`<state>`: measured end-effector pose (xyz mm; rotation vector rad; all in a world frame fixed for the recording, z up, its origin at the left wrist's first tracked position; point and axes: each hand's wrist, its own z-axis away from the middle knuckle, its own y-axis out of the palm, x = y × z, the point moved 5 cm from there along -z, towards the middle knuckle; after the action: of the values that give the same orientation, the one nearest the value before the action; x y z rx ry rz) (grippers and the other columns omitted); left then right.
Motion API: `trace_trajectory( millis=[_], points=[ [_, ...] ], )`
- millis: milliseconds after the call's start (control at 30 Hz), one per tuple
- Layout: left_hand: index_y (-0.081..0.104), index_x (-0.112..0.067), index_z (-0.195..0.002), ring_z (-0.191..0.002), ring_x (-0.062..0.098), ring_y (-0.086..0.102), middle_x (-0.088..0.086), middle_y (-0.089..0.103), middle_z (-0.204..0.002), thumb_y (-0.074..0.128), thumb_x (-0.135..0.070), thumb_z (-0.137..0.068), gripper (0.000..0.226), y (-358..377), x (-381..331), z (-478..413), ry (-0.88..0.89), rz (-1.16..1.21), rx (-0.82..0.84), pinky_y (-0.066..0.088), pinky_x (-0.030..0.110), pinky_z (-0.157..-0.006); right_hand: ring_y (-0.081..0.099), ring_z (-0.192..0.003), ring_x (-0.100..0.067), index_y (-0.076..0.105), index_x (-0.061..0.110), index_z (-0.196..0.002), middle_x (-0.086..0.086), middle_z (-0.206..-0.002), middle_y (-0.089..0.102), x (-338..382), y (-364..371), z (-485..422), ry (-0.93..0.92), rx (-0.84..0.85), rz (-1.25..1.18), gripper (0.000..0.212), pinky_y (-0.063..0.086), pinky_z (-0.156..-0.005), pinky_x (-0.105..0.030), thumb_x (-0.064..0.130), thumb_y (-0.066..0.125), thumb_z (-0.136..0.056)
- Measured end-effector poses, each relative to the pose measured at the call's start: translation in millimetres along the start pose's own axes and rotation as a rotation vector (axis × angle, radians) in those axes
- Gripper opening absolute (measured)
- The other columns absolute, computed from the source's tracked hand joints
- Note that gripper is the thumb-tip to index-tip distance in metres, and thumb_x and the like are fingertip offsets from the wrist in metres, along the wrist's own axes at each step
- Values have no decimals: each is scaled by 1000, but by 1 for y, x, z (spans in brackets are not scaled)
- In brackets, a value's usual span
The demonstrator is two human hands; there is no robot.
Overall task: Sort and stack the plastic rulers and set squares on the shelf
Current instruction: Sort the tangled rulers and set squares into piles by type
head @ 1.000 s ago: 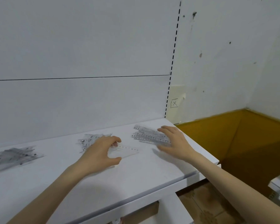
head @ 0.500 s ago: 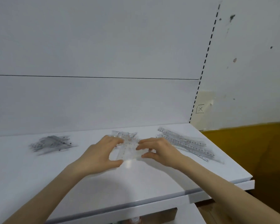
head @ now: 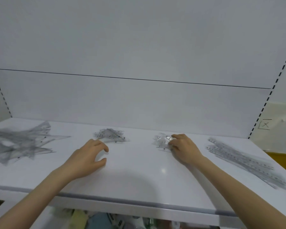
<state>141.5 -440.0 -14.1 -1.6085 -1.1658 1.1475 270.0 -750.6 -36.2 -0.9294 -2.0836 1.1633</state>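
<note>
Nearest the camera, below the front lip of the white shelf (head: pixel 139 187), blurred coloured items (head: pixel 89 219) are showing on a lower level; what they are cannot be told. Both bare forearms are reaching over the lip onto the shelf top. The left hand (head: pixel 87 157) is resting left of centre, its fingers loosely curled with the thumb standing apart from them, and it is holding nothing. The right hand (head: pixel 184 150) is lying right of centre, its fingers bending over the right edge of a small clear pile of set squares (head: pixel 162 141) and touching it; the thumb is hidden, so whether the hand is pinching the pile cannot be told. Just beyond the left fingertips, a middle pile of set squares (head: pixel 111 137) is lying flat, apart from the hand. A large grey heap (head: pixel 18 146) of overlapping pieces is spreading across the shelf's left end, too blurred to sort by type. Long rulers (head: pixel 243 161) are lying side by side on the right end, running from the back towards the front right. Behind everything, the white back panel (head: pixel 139 100) is rising, a slotted upright (head: pixel 271 96) is flanking it on the right, and a boxed X mark (head: pixel 265 124) is showing on the wall beyond.
</note>
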Motion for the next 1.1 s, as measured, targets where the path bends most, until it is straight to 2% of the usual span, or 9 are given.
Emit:
trace_trajectory(
  millis=[167,233,333,400,500,633,733,867,1100],
  points=[
    [51,-33,-119,-122,1,34,-21,41,-120,50,-38,-93,26,2,-17,-6,66,-46,9,37,25,-80,65,-83,-34,74,13,-86,-5,-97,71,32,-20,10,-100,-35,27,21,53,-62,-34,0,73,-70],
    [50,-32,-121,-123,3,35,-19,43,-128,47,-39,-94,29,0,-15,-2,79,-109,13,37,25,-80,66,-86,-32,73,14,-91,-4,-103,71,50,-24,10,-152,-14,20,23,51,-63,-32,4,74,-70],
    [51,-31,-123,-121,5,39,-17,45,-130,47,-41,-93,32,-11,7,19,8,-138,14,41,26,-87,65,-93,-28,71,15,-103,-2,-112,69,86,-23,3,-206,46,4,29,47,-69,-30,24,64,-76],
    [51,-32,-123,-118,5,41,-17,48,-127,48,-42,-92,32,-23,28,42,-60,-150,5,40,26,-84,64,-96,-25,67,17,-111,2,-116,66,117,-15,-4,-259,104,-13,43,45,-71,-28,40,51,-79],
    [52,-31,-121,-113,7,46,-16,53,-122,50,-44,-91,32,-43,65,82,-169,-173,-7,40,26,-80,55,-113,-18,56,24,-127,9,-132,55,163,3,-17,-321,179,-37,63,48,-82,-32,57,35,-78],
    [55,-31,-118,-103,7,51,-14,57,-115,53,-45,-89,32,-70,118,136,-315,-161,-54,45,28,-81,50,-123,-18,47,22,-136,6,-140,48,232,23,-37,-441,180,-75,56,49,-87,-35,46,51,-85],
    [58,-30,-114,-98,5,52,-13,60,-111,56,-42,-88,29,-87,155,175,-384,-156,-99,50,31,-81,49,-124,-20,47,21,-135,3,-140,49,281,36,-53,-515,203,-106,56,50,-90,-39,44,53,-85],
    [61,-28,-110,-94,5,55,-11,62,-105,58,-39,-87,25,-107,207,215,-445,-173,-148,53,31,-76,48,-123,-18,50,22,-133,4,-137,53,342,58,-77,-514,197,-153,47,46,-92,-35,38,56,-90],
    [63,-25,-109,-96,4,53,-9,61,-107,59,-31,-89,21,-142,322,251,-452,-163,-148,50,25,-80,53,-117,-24,59,16,-126,-3,-129,59,447,113,-121,-487,189,-144,39,44,-90,-32,30,58,-89]
  ],
)
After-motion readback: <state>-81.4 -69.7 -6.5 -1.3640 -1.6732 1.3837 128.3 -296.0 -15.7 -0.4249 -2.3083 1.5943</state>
